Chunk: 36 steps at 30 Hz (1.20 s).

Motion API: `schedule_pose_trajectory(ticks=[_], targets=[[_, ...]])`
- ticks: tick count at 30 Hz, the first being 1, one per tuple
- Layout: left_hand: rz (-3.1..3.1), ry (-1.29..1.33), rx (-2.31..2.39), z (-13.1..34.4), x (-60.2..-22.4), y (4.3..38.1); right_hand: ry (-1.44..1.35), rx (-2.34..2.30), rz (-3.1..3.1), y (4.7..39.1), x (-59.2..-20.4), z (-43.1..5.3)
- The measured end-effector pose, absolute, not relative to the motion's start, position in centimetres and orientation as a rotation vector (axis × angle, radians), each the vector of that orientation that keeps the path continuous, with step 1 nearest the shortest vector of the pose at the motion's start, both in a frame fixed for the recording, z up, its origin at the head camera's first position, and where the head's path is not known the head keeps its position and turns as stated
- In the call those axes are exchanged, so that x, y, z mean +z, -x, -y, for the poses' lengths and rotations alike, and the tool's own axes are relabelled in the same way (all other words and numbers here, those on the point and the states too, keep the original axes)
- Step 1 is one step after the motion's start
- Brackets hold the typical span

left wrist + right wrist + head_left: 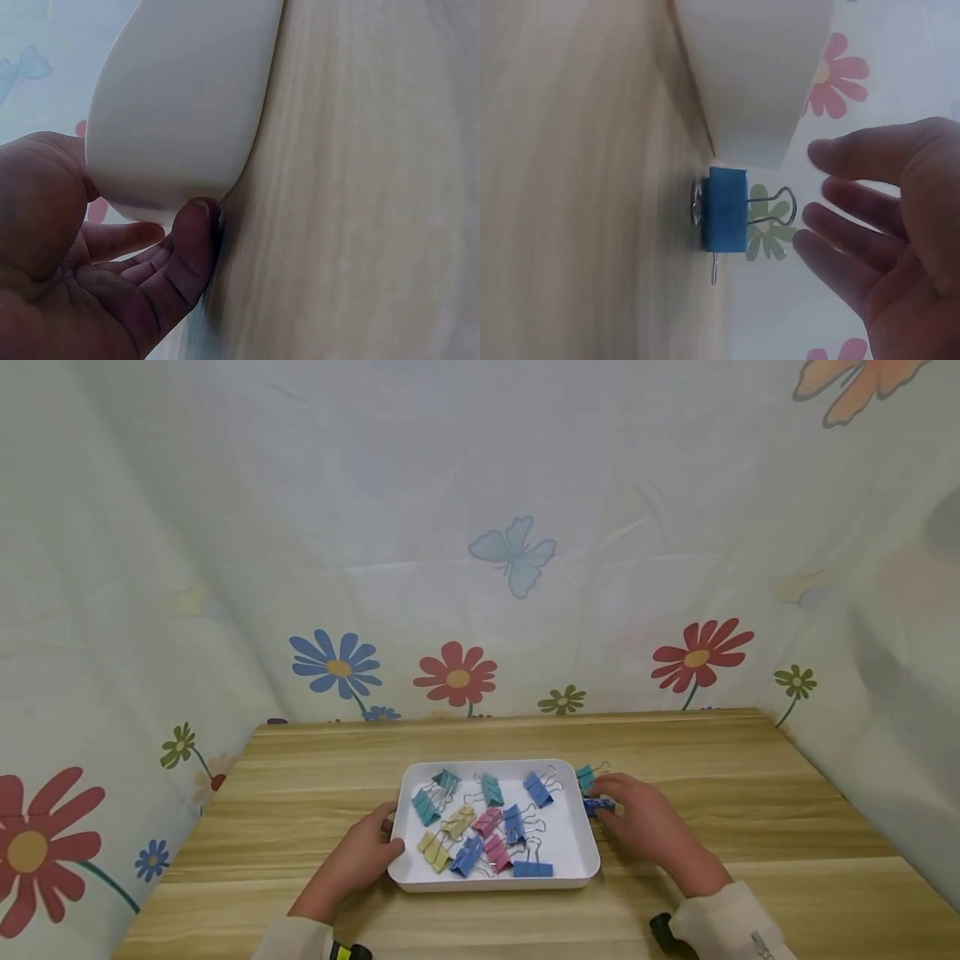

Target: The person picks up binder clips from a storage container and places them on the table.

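Observation:
A white tray (585, 843) holds several binder clips: teal, yellow, pink and blue, such as a blue clip (533, 869) along its front wall. My left hand (362, 852) grips the tray's left side, thumb over the rim, other fingers against the outer wall, as the left wrist view also shows. Just right of the tray, my right hand (651, 827) reaches over a blue binder clip (727, 210) on the table. In the right wrist view its fingers are loosely spread and stand apart from that clip. Beyond the fingertips lies a teal binder clip (585, 777).
The wood-grain table (300, 777) extends around the tray on all sides. Behind it and along both sides hangs a pale curtain (375, 510) printed with flowers and butterflies.

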<state>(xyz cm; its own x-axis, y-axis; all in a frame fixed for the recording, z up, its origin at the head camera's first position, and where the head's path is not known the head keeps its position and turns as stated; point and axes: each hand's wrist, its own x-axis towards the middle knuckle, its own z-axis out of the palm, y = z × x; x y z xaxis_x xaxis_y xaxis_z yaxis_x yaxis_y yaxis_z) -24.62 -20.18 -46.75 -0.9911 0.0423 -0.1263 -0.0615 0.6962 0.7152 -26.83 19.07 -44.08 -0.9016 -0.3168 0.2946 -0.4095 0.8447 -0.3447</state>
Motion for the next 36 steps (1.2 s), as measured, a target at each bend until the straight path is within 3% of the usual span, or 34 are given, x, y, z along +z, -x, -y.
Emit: schedule_pose_trajectory(ticks=[15, 36], targets=[[-2.752, 0.029, 1.194, 20.2, -46.8, 24.6, -0.573, 1.426, 2.638, 26.7, -43.5, -18.7], [-2.757, 0.026, 1.190, 20.2, -47.0, 24.8, -0.712, 1.771, 2.657, 27.7, -43.7, -15.9]])
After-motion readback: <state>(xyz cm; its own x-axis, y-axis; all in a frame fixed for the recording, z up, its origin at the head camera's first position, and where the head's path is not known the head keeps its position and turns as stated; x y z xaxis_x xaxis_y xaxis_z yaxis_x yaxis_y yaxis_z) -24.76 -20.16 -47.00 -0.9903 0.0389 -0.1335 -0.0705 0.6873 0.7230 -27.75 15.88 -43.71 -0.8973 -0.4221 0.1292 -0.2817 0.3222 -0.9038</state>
